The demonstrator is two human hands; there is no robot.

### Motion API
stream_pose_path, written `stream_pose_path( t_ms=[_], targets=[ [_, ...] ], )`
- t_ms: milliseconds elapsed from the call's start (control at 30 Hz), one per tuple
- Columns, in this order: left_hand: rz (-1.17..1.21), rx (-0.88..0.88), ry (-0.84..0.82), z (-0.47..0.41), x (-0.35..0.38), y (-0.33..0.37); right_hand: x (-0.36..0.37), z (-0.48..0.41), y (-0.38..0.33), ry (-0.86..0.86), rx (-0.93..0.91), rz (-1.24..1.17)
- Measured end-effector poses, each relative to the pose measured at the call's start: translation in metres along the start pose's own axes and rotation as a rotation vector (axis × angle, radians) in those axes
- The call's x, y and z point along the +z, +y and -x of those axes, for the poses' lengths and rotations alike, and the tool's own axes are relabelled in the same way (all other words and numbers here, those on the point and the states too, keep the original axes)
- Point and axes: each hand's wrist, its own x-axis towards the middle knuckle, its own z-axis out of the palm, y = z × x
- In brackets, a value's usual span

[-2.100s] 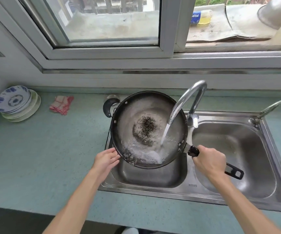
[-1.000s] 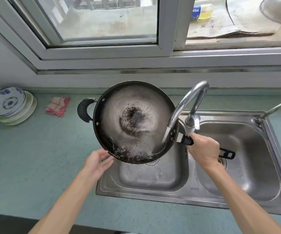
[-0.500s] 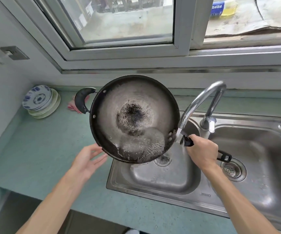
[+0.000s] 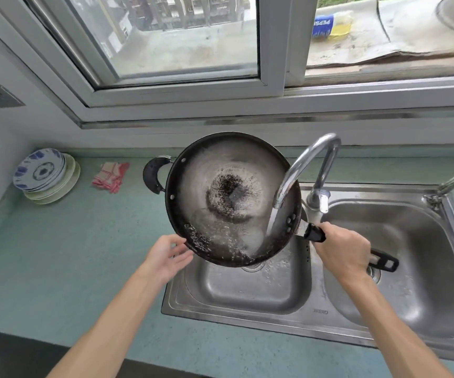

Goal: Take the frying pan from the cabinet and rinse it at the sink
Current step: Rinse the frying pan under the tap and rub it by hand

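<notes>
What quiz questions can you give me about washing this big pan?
1. True or false: the right hand holds the frying pan by its long handle.
2. Where does the water from the faucet land? A) inside the pan B) on the floor C) on a sponge
3. What is stacked to the left of the red cloth?

Key: 1 true. 2 A. 3 plates.
</notes>
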Motion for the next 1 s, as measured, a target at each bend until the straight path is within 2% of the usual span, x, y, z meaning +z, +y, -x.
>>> stream_pose_path(
  t_ms=[233,433,600,733,833,1000],
  targets=[
    [-0.045,-0.122,-0.07,-0.013,0.025,-0.049,-0.041,0.017,0.027,0.058,-0.103,0.148],
    [-0.099,-0.231,-0.115,-0.02,0.044,-0.09,-0.082,0.021,0.033,-0.138,-0.125,0.319],
    [-0.064,-0.312,-0.165,-0.019,0.051,-0.119,-0.116,0.022,0.031,-0.179,-0.168,0.416],
    [-0.061,-0.363,-0.227,-0.02,0.059,-0.129,-0.139,0.015,0.017,-0.356,-0.154,0.744],
    [-0.089,-0.35,-0.242,-0.022,0.059,-0.133,-0.155,0.007,0.0,-0.486,-0.154,0.845],
    [-0.089,-0.331,-0.237,-0.028,0.05,-0.135,-0.167,-0.005,-0.024,-0.502,-0.208,0.894]
  ],
)
